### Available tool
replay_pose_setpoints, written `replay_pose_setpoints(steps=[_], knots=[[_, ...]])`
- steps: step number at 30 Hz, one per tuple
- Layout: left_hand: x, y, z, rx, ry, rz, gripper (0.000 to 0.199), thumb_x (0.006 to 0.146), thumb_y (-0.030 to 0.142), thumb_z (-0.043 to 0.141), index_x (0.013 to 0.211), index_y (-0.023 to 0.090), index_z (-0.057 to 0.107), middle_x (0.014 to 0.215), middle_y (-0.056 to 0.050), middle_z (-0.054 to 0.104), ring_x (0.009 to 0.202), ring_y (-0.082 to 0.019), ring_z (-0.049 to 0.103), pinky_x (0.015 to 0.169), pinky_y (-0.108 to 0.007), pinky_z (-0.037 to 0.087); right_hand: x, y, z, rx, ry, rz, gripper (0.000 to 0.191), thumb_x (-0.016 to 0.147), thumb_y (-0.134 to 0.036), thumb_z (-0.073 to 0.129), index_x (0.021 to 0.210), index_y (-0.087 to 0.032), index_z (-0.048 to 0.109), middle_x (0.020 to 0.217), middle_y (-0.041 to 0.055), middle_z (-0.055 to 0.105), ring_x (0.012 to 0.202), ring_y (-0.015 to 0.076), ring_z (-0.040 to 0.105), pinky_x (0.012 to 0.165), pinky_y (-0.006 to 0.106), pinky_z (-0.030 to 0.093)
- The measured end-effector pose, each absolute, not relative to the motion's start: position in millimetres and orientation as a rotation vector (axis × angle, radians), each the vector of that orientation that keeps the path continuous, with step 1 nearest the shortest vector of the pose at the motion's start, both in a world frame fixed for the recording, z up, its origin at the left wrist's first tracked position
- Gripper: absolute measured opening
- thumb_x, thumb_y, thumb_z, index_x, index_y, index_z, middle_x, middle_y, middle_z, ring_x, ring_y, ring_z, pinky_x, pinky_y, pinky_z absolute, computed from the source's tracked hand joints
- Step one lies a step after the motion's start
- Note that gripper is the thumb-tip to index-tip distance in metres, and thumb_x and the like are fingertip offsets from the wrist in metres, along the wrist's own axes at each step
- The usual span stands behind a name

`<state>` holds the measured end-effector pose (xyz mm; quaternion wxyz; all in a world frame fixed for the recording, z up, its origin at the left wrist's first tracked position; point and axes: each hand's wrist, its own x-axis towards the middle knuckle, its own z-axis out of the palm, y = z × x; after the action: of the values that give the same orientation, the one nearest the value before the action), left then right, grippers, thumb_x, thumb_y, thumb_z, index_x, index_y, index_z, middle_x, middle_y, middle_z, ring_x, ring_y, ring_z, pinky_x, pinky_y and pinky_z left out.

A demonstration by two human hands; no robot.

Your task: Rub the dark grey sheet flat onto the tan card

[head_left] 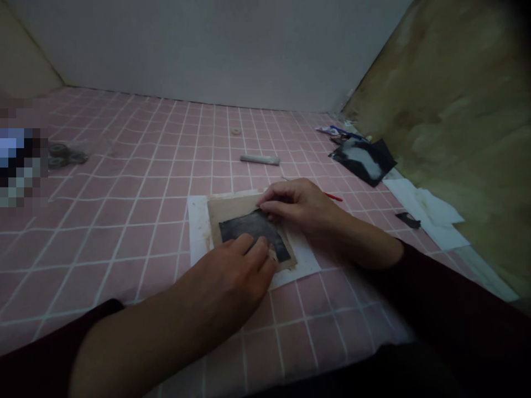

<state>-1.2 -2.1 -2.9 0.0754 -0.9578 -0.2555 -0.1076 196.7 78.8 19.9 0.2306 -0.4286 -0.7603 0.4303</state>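
With the black sheet (254, 225) as our clock centre, it lies on a tan backing (232, 207) over white paper (196, 221); our left hand (238, 265) comes in from 7 o'clock, fingers bent and tips down around the sheet's lower part, but we can't tell whether they press or just rest; our right hand (292, 203) sits at 2 o'clock, thumb and forefinger close together at the top edge, kinda like a pinch, though we can't make out if they've really got it; biggest worry, we reckon, is the sheet creasing or tearing if the two hands pull unevenly; the loose paper underneath could also skate on the tablecloth (166, 166) if we push sideways, and a dragging wrist could smudge that dusty surface; texture-wise, the sheet is four-sided, dark with cloudy grey patches; the backing looks matte, ragged round its rim, and the paper is specked with dirt; the cloth is pink with a white grid, slightly rippled; at 12 o'clock there's a straight grey bar (259, 160), with a small pale ring (236, 132) beyond it.
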Motion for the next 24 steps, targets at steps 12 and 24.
replay_pose_setpoints(steps=[12,24], knots=[[-0.2,-2.0,0.2,-2.915,-0.795,-0.287,0.029,0.093,0.010,0.036,0.109,0.008,0.060,0.100,-0.012,0.062,0.080,-0.022,0.053,0.070,-0.037,0.052,201.1,81.3,25.3,-1.111,-2.188,1.250,0.013,0.079,-0.017,0.063,0.090,-0.015,0.070,0.082,0.0021,0.069,0.078,0.0148,0.062,0.072,0.028,0.048],[-1.1,-1.8,-1.0,-2.912,-0.790,-0.311,0.029,0.094,0.009,0.035,0.108,0.009,0.060,0.101,-0.012,0.063,0.079,-0.020,0.053,0.071,-0.036,0.052,200.8,78.4,24.3,-1.138,-2.157,1.371,0.011,0.078,-0.021,0.065,0.086,-0.015,0.070,0.074,0.0011,0.067,0.070,0.0136,0.061,0.065,0.026,0.047]])
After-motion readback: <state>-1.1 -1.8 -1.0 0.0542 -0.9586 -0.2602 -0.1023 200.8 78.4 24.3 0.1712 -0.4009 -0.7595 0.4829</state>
